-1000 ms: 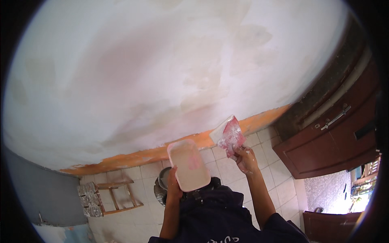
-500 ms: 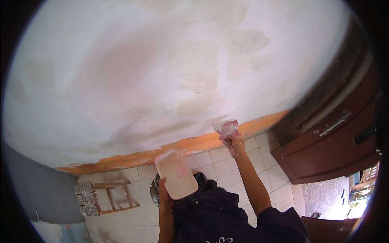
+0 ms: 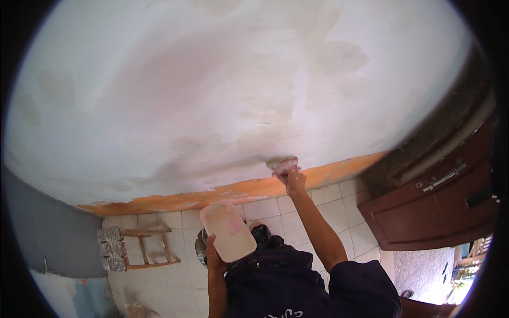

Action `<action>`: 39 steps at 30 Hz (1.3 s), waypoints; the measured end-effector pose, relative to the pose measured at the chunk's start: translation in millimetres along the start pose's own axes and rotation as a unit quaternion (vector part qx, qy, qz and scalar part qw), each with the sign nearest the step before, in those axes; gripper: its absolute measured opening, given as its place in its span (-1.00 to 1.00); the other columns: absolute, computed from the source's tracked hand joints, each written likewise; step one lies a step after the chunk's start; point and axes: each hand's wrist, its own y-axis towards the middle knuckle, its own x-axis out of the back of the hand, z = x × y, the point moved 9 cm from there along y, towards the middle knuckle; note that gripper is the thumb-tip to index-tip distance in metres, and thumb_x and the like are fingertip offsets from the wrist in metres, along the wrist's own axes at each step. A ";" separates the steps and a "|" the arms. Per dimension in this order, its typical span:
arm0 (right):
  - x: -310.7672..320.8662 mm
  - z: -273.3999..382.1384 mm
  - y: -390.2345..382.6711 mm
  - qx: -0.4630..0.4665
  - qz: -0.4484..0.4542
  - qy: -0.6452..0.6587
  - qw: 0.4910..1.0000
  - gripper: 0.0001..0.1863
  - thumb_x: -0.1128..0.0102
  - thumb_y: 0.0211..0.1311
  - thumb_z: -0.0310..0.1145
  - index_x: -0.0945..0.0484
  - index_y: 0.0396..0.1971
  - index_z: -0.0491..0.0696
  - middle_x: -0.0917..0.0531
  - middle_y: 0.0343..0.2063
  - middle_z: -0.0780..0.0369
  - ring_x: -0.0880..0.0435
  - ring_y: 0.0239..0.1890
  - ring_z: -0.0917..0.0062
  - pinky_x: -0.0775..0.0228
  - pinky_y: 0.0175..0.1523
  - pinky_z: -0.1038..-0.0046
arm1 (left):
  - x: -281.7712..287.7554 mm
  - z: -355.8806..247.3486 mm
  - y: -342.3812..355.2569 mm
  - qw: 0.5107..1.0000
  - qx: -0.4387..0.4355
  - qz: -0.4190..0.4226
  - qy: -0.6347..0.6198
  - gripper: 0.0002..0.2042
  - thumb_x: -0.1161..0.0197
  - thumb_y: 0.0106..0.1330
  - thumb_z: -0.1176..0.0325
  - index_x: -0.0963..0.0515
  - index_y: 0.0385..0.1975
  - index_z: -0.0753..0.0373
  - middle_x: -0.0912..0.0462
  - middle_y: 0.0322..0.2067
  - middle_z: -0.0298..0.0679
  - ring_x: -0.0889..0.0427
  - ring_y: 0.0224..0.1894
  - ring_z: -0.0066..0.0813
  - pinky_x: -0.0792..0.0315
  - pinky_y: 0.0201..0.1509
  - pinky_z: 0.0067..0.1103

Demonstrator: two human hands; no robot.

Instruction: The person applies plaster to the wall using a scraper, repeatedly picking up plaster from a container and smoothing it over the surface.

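- Pink streaked with white on scraper point(image 3: 285, 163), at lower white wall point(image 3: 185, 106) in head view, just above orange band point(image 3: 339, 170).
- Lies directly beyond right hand point(image 3: 295, 181), broad edge running sideways, right end slightly raised.
- Pinched by bunched right fingers; well apart from left hand point(image 3: 213, 255), low beside torso point(image 3: 270, 281).
- Gripped by left hand, thumb at rim: pale tray point(image 3: 228, 246), long axis slanting down rightward.
- Hidden under tray: left fingers, spread impossible to judge, and most of round container point(image 3: 201, 248).
- Hard to make out: right fingertips, and contact along scraper's wall-side edge.
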 end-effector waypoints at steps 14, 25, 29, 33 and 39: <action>0.8 56.9 -70.9 0.025 -0.144 -0.100 0.984 -0.89 0.04 0.13 -0.65 -0.41 -0.37 -0.40 -0.59 -0.38 -0.06 -0.68 -0.38 0.20 -0.67 -0.18 0.27 | 12.3 -8.1 -8.6 0.999 -0.030 -0.031 -0.004 -0.42 0.14 0.31 0.00 -0.22 0.18 0.34 -0.46 0.03 -0.05 -0.52 0.04 -0.16 -0.47 0.08 -0.29; -111.1 122.2 -37.8 0.080 -0.037 -0.047 0.995 -0.81 0.03 0.19 -0.58 -0.43 -0.51 -0.45 -0.60 -0.36 -0.10 -0.67 -0.39 0.21 -0.64 -0.13 0.29 | 21.3 -19.5 -10.2 0.999 -0.025 -0.022 -0.024 -0.44 0.11 0.32 0.07 -0.19 0.21 0.34 -0.42 0.09 -0.04 -0.47 0.10 -0.15 -0.38 0.16 -0.33; -71.3 110.5 -79.0 0.099 -0.088 -0.078 0.988 -0.85 0.07 0.13 -0.64 -0.44 -0.46 -0.46 -0.60 -0.49 0.05 -0.67 -0.42 0.37 -0.65 -0.20 0.42 | 19.6 -20.2 -13.2 0.998 -0.030 -0.047 -0.015 -0.43 0.15 0.32 0.00 -0.24 0.16 0.35 -0.47 0.02 -0.05 -0.53 0.04 -0.18 -0.45 0.10 -0.29; -0.5 36.3 -63.6 0.021 -0.178 -0.085 0.980 -0.85 0.01 0.14 -0.62 -0.39 -0.45 -0.46 -0.58 -0.44 -0.01 -0.66 -0.41 0.31 -0.67 -0.25 0.34 | 22.8 -19.5 -10.3 0.999 -0.036 -0.038 -0.003 -0.44 0.15 0.32 0.01 -0.25 0.16 0.35 -0.48 0.02 -0.05 -0.53 0.04 -0.18 -0.45 0.10 -0.31; -61.4 76.1 -0.4 0.075 -0.142 -0.039 0.986 -0.83 -0.06 0.12 -0.60 -0.45 -0.51 -0.46 -0.57 -0.50 0.02 -0.65 -0.49 0.38 -0.68 -0.26 0.39 | 20.9 -24.2 -12.9 0.999 -0.036 -0.029 0.005 -0.44 0.15 0.32 0.02 -0.25 0.16 0.35 -0.47 0.02 -0.05 -0.53 0.04 -0.19 -0.45 0.10 -0.31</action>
